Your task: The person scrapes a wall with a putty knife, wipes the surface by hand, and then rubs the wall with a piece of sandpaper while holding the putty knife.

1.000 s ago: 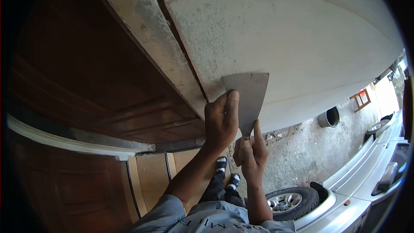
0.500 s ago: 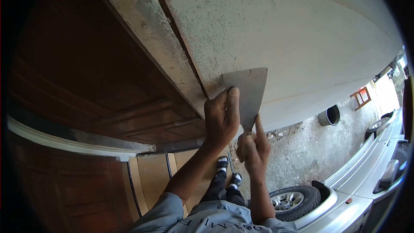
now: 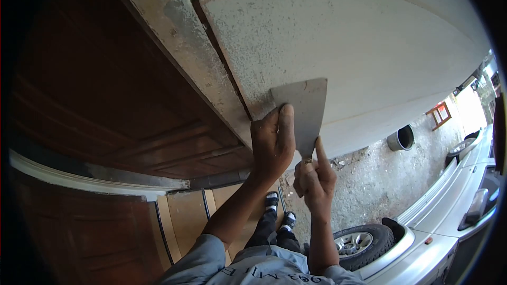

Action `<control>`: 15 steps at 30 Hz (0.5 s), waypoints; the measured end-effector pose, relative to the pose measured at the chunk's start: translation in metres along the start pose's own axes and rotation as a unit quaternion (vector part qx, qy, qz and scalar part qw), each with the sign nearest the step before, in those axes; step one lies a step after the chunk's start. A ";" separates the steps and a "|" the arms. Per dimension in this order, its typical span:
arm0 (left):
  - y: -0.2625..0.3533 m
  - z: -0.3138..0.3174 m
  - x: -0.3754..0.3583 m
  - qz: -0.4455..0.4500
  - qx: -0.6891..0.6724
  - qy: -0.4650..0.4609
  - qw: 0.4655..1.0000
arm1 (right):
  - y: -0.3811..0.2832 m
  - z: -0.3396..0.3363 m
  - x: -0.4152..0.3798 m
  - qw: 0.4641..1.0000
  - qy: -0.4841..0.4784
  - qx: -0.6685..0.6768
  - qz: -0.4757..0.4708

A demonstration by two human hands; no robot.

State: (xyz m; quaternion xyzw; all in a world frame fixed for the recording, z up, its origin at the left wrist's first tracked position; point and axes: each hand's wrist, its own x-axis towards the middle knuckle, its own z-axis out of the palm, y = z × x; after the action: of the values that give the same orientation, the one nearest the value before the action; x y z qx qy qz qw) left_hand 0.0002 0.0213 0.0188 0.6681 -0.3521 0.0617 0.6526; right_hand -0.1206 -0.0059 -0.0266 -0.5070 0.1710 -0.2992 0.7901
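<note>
The scraper (image 3: 302, 110) lies flat against the pale wall (image 3: 369, 47), just right of the door frame (image 3: 179, 47). Its long axis runs from the handle, low and near, up to the wide blade edge. The right hand (image 3: 316, 177) has its grip closed around the handle, forefinger laid along the blade. The left hand (image 3: 272, 145) presses fingertips on the blade's left side and is the nearer to the edge. A car wheel (image 3: 355, 243) shows below.

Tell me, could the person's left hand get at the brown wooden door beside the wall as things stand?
Probably yes. The left hand presses the wide grey metal scraper blade against the rough pale wall, and the brown wooden door lies just across the frame, with nothing between them.
</note>
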 end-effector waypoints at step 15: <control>0.001 -0.001 0.002 -0.022 -0.045 -0.017 0.999 | -0.006 0.001 0.003 0.999 0.023 -0.030 0.007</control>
State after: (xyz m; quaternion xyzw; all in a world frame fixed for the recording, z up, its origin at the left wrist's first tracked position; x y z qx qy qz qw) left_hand 0.0012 0.0212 0.0208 0.6469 -0.3506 0.0197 0.6769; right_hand -0.1195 -0.0093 -0.0208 -0.5223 0.2014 -0.3004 0.7723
